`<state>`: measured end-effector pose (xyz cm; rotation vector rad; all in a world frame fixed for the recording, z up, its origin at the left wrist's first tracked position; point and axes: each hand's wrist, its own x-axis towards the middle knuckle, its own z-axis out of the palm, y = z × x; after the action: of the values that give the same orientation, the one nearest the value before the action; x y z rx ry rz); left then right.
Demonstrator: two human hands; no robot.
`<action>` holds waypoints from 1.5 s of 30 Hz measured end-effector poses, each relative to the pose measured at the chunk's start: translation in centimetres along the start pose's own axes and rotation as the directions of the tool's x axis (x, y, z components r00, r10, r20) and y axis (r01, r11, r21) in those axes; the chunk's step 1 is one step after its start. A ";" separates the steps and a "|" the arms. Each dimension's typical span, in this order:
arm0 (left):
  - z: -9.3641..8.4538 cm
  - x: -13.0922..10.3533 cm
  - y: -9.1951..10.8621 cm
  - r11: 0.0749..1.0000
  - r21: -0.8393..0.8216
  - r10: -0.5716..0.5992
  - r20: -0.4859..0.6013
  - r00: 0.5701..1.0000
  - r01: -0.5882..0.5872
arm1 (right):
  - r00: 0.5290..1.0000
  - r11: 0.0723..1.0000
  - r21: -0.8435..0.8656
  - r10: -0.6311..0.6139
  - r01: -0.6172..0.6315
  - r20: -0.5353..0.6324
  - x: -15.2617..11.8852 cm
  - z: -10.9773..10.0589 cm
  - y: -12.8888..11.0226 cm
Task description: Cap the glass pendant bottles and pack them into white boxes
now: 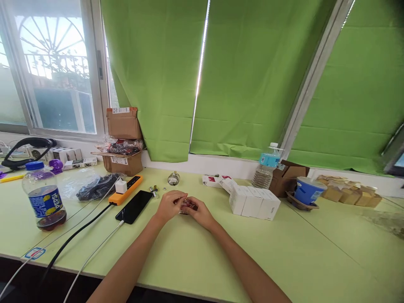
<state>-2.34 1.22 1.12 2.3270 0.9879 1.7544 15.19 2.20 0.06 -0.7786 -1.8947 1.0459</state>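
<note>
My left hand (170, 205) and my right hand (200, 212) meet just above the table, fingers closed round one small object (184, 212). It looks shiny and partly clear with dark red in it; my fingers cover most of it, so its kind is hidden. Behind my hands stands a small round glass piece with a gold-coloured top (173, 179). Left of my left hand lie a few small metal pieces (154, 192), and a tiny ring-like part (164, 189) sits beside them. A black phone (135, 207) lies further left, with a white cable plugged in.
At left are an orange power strip (125, 191), a Pepsi bottle (46, 202), a dark bundle in plastic (97, 187) and an open carton (123, 162). White boxes (254, 203), a water bottle (265, 168), a blue cup (307, 191) and small brown boxes (350, 193) stand at right.
</note>
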 end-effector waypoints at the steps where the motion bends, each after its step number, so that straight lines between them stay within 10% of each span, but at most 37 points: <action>1: 0.0 0.0 0.0 1.000 0.000 0.001 -0.002 1.000 -0.001 | 1.000 1.000 0.004 -0.002 0.002 -0.001 0.0 0.0 0.0; 28: -0.5 0.0 2.5 0.969 0.104 -0.238 0.169 0.957 0.223 | 0.998 0.993 -0.111 -0.049 0.045 -0.030 0.3 -0.5 0.7; 35: -0.8 0.5 1.5 0.956 0.111 -0.275 0.030 0.961 0.270 | 0.999 0.995 -0.097 -0.013 0.009 -0.039 0.3 -0.5 0.5; 39: -2.6 2.2 -1.9 0.737 0.503 -0.396 -0.221 0.891 0.452 | 0.998 0.995 -0.102 -0.010 0.004 -0.059 0.3 -0.6 0.3; 42: -3.8 2.9 -4.7 0.420 0.762 -0.576 -0.196 0.794 0.493 | 0.997 0.993 -0.119 -0.006 -0.003 -0.073 0.3 -0.6 0.3; 45: -4.1 2.5 -6.6 0.379 0.813 -0.622 -0.129 0.772 0.441 | 0.995 0.991 -0.135 0.001 -0.015 -0.099 0.2 -0.6 0.4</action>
<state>-8.58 6.48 1.95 1.9868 2.5684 0.8016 15.68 2.81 -0.02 -0.8999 -1.8937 0.8732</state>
